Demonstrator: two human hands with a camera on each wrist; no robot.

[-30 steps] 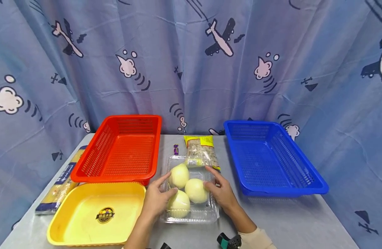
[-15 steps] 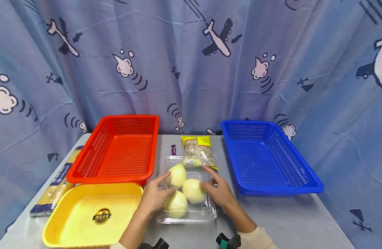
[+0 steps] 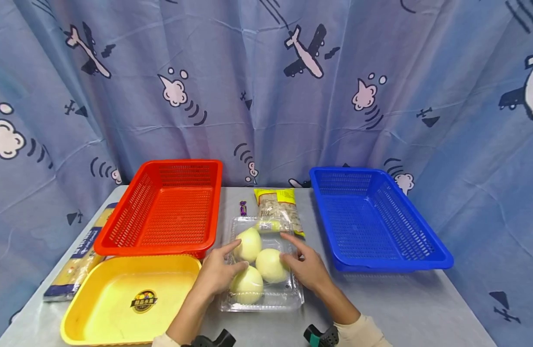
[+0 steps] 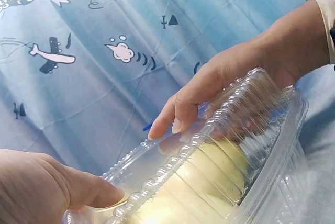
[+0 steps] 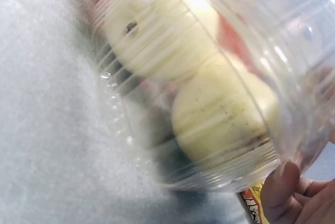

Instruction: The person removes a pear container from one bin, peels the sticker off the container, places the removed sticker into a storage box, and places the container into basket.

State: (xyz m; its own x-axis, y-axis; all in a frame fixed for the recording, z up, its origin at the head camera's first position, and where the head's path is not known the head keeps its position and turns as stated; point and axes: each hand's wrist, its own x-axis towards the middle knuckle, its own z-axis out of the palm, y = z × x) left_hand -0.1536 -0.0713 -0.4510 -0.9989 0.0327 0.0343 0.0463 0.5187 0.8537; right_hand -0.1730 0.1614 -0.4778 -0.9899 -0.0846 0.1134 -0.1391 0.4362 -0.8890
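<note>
A clear plastic clamshell box point(image 3: 283, 300) holds three pale yellow, round fruits point(image 3: 272, 265) that look like pears. My left hand point(image 3: 216, 272) grips the box from its left side, thumb and index finger spread along the lid. On the opposite side my right hand point(image 3: 309, 267) holds it the same way. Through the ribbed wall in the left wrist view, a fruit point(image 4: 214, 171) shows, with the fingers point(image 4: 162, 119) of my right hand on the lid's edge. The right wrist view shows the box point(image 5: 118, 111) close over the table, with my right thumb point(image 5: 282, 182) at its rim.
A red basket point(image 3: 179, 248) and a yellow basin point(image 3: 175, 332) stand to the left, beside a long pack point(image 3: 77, 265). The blue basket point(image 3: 394, 265) is at right. Behind the box lie a yellow-topped bag point(image 3: 279, 205) and a small purple candy point(image 3: 243, 208).
The head view has shifted slightly. Both hands keep their hold on the box, which stays in nearly the same spot.
</note>
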